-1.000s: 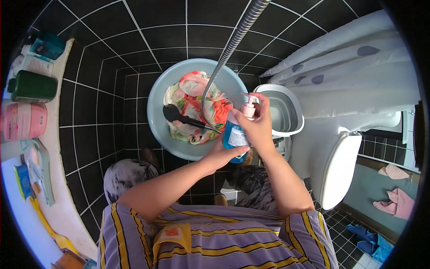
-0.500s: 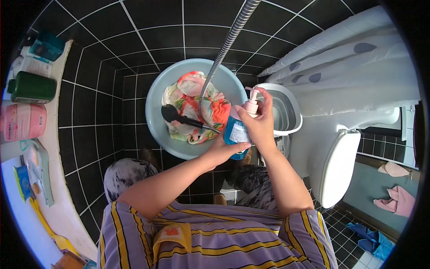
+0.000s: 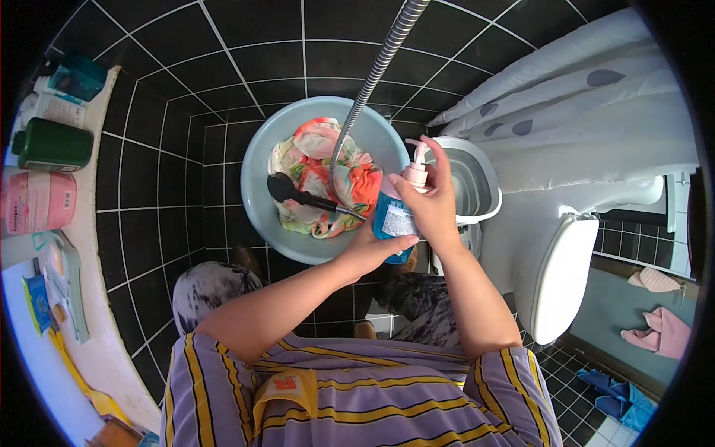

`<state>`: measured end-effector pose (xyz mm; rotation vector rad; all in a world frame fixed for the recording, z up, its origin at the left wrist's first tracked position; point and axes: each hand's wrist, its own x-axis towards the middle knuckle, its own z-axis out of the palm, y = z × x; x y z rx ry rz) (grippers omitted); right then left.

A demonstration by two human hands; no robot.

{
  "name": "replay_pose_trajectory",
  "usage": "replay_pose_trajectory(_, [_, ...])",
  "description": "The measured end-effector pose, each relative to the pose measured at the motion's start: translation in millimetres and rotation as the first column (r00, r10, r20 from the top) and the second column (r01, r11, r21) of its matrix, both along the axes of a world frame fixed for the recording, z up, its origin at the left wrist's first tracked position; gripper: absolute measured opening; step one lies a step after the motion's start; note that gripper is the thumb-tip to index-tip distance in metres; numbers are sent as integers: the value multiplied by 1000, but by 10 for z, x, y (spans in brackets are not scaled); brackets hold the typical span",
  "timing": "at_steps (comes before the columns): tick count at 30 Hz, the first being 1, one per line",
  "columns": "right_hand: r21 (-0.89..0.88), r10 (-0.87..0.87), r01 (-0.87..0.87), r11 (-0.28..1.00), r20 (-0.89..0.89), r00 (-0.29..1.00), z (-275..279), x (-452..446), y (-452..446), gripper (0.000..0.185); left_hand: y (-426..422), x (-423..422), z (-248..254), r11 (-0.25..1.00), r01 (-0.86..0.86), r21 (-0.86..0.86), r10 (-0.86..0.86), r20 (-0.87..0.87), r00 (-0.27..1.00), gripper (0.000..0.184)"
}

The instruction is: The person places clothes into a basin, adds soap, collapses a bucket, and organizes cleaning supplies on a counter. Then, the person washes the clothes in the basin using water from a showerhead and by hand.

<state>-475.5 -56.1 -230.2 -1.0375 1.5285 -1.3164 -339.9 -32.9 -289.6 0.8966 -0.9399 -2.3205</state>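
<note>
A blue pump bottle (image 3: 401, 221) with a pale label and a pinkish-white pump top is held in front of me, close to the right rim of a light blue basin (image 3: 257, 190). My left hand (image 3: 370, 252) wraps round the bottle's lower body. My right hand (image 3: 433, 200) grips the collar of the pump, its index finger up by the nozzle. Inside the basin lies a bunched floral cloth (image 3: 316, 153) in red, white and green. On the cloth rests a black shower head (image 3: 302, 195), with its metal hose rising upward.
A white bucket (image 3: 488, 182) stands right of the basin, below a white shower curtain (image 3: 581, 112). Farther right is a toilet (image 3: 566, 283). Along the left, a ledge (image 3: 112, 246) carries a green bottle (image 3: 56, 145) and a pink container (image 3: 41, 201).
The bottle and both hands stay almost in place. My right fingers on the pump have shifted slightly, and the nozzle now points a little more to the upper left.
</note>
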Motion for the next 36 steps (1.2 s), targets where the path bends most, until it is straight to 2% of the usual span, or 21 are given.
replay_pose_trajectory(1, [2, 6, -6, 1000, 33, 999, -16, -15, -8, 68, -4, 2, 12, 1000, -3, -10, 3, -2, 1000, 70])
replay_pose_trajectory(4, [-18, 16, -16, 1000, -18, 1000, -53, -38, -30, 73, -21, -2, -26, 999, 3, -34, -2, 17, 1000, 68])
replay_pose_trajectory(10, [-45, 0, -5, 999, -108, 994, -6, 26, -76, 69, -49, 7, -57, 999, -14, -44, 16, 35, 999, 67])
replay_pose_trajectory(13, [-36, 17, -18, 999, -27, 999, -38, 16, -76, 70, -53, 23, -35, 999, -9, -51, 10, 19, 1000, 68])
replay_pose_trajectory(16, [-70, 0, -2, 998, -40, 999, -64, 10, -81, 71, -72, 20, -23, 998, -14, -66, 15, 13, 1000, 69])
replay_pose_trajectory(19, [-5, -3, 2, 1000, -96, 995, 37, 29, -66, 66, -66, 11, -41, 998, -14, -54, 15, 12, 1000, 70])
replay_pose_trajectory(22, [-29, 9, -9, 1000, -27, 1000, 37, 21, -73, 65, -54, 1, -12, 999, -26, -34, 25, -10, 1000, 73])
replay_pose_trajectory(25, [-58, -11, 6, 998, -73, 997, -40, 0, -49, 70, -48, 2, -29, 999, -23, -30, 22, -43, 999, 74])
replay_pose_trajectory(28, [-84, -20, 18, 996, -24, 999, -41, 35, -23, 71, -35, 30, -38, 999, 11, -40, -13, -34, 999, 73])
replay_pose_trajectory(31, [-36, 0, -7, 999, -179, 984, 47, 60, 21, 66, -6, 47, -49, 998, 17, -56, -18, -4, 1000, 74])
replay_pose_trajectory(35, [-92, -5, 1, 996, -42, 999, -16, 55, 22, 74, 4, 60, -29, 998, 16, -58, -19, -49, 999, 74])
replay_pose_trajectory(36, [-100, -14, 9, 995, -58, 998, -34, 53, 26, 74, -1, 63, -30, 997, 22, -69, -25, -48, 999, 75])
